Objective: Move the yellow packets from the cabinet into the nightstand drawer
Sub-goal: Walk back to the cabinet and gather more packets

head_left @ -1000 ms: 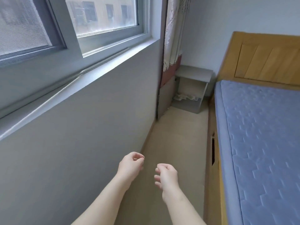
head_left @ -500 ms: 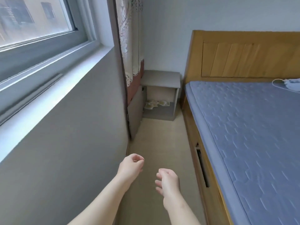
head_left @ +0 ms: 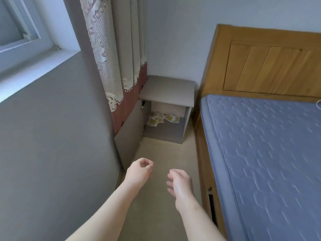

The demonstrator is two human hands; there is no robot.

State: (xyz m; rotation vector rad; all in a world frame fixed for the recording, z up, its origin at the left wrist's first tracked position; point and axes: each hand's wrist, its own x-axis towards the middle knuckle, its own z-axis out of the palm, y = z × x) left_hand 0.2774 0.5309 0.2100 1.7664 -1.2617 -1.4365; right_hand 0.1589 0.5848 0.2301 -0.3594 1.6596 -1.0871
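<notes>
Left hand (head_left: 139, 172), right hand (head_left: 180, 182) (seemingly) empty.

Bare left hand (head_left: 139, 173) and bare right hand (head_left: 180, 183) on smooth, unclothed forearms (head_left: 107, 211).

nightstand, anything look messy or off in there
Yes: the packets lie strewn and overlapping at odd angles in the open lower compartment of the nightstand, not stacked. Its door stands swung wide open by the wall. Nothing looks damaged.
</notes>
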